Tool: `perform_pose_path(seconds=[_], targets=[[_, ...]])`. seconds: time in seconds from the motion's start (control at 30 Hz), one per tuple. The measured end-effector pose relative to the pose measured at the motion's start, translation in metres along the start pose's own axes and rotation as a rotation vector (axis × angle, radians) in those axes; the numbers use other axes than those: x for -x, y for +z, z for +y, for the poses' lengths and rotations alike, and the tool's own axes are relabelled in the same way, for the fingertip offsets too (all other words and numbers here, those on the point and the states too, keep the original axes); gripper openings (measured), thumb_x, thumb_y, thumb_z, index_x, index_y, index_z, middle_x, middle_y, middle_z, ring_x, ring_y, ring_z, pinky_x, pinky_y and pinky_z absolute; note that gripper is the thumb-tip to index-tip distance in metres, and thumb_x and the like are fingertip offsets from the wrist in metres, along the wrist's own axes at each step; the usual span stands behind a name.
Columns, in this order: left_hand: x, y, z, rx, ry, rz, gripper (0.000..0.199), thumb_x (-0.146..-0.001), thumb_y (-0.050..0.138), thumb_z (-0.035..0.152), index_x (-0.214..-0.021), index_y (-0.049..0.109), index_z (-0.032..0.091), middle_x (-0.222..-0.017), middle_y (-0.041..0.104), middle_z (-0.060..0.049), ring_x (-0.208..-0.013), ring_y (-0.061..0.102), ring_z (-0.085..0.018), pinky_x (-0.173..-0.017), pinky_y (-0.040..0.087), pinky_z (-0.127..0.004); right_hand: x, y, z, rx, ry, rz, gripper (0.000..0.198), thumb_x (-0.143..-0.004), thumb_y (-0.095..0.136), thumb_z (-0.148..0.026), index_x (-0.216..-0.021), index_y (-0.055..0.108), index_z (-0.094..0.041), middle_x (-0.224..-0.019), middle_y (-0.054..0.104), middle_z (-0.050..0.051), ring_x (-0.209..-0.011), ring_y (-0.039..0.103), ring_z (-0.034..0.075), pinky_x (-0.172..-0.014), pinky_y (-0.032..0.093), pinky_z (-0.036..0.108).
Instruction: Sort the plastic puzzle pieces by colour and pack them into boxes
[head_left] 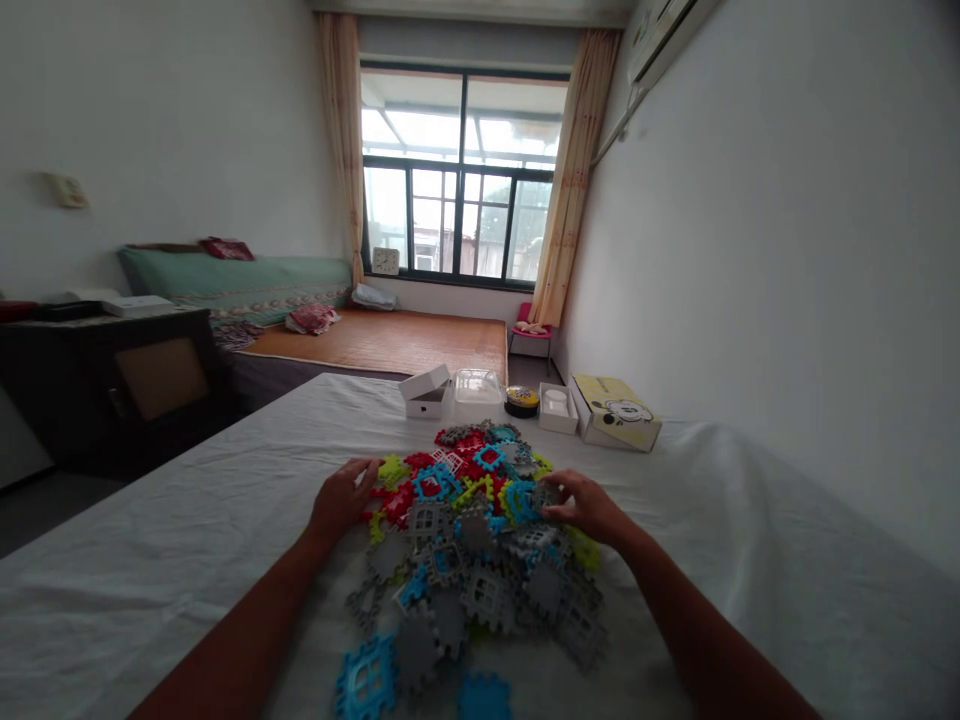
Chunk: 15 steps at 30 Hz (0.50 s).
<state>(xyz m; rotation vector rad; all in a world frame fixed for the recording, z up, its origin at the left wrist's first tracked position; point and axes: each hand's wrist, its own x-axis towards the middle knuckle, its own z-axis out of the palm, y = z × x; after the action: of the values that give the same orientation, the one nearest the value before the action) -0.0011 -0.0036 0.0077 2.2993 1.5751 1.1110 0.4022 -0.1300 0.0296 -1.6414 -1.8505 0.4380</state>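
A heaped pile of toothed interlocking plastic building pieces lies between my two hands, in grey, red, blue and yellow-green. My left hand rests at the pile's left edge, fingers stretched out beside a yellow-green piece. On the other side, my right hand has its thumb and fingers curled around a grey building piece, partly hidden by them. Close to that hand is a blue piece. Several grey window-shaped pieces cover the near part. A blue window piece lies nearest to me.
A white cloth covers the table. Along its far side stand an open white box, a clear-lidded container, a round black-and-yellow tin, a small white box and a yellow-and-white carton. A bed is beyond.
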Motion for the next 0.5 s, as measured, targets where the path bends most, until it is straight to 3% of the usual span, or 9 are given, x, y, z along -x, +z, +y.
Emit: perform_pose_path(seconds=[0.2, 0.3, 0.4, 0.5], targets=[[-0.001, 0.0, -0.005, -0.008, -0.013, 0.016, 0.048, -0.088, 0.033, 0.048, -0.098, 0.068, 0.017, -0.101, 0.072, -0.008, -0.091, 0.068, -0.021, -0.083, 0.05, -0.027, 0.002, 0.004, 0.016, -0.243, 0.05, 0.112, 0.036, -0.068, 0.068, -0.05, -0.083, 0.071, -0.017, -0.08, 0.067, 0.004, -0.074, 0.061, 0.018, -0.067, 0.049, 0.028], [-0.004, 0.0, -0.006, -0.021, -0.01, 0.019, 0.047, -0.088, 0.033, 0.048, -0.097, 0.069, 0.018, -0.101, 0.072, -0.007, -0.091, 0.068, -0.021, -0.081, 0.05, -0.026, 0.002, -0.009, 0.042, -0.358, 0.189, 0.211, 0.045, -0.074, 0.059, -0.055, -0.091, 0.072, -0.015, -0.064, 0.065, 0.001, -0.056, 0.058, 0.014, -0.054, 0.048, 0.026], [-0.005, -0.001, -0.005, -0.041, -0.006, 0.01, 0.047, -0.087, 0.034, 0.048, -0.095, 0.069, 0.018, -0.101, 0.072, -0.007, -0.09, 0.068, -0.021, -0.079, 0.05, -0.026, 0.002, -0.019, 0.082, -0.328, 0.364, 0.488, 0.051, -0.07, 0.063, -0.052, -0.102, 0.069, -0.013, -0.069, 0.069, 0.004, -0.056, 0.063, 0.017, -0.054, 0.052, 0.027], [-0.005, -0.002, -0.003, -0.054, -0.003, -0.002, 0.048, -0.087, 0.034, 0.048, -0.095, 0.07, 0.018, -0.102, 0.072, -0.008, -0.091, 0.068, -0.022, -0.078, 0.051, -0.026, 0.001, -0.021, 0.117, -0.301, 0.429, 0.573, 0.048, -0.069, 0.061, -0.044, -0.105, 0.067, -0.012, -0.082, 0.073, 0.009, -0.067, 0.068, 0.021, -0.059, 0.056, 0.029]])
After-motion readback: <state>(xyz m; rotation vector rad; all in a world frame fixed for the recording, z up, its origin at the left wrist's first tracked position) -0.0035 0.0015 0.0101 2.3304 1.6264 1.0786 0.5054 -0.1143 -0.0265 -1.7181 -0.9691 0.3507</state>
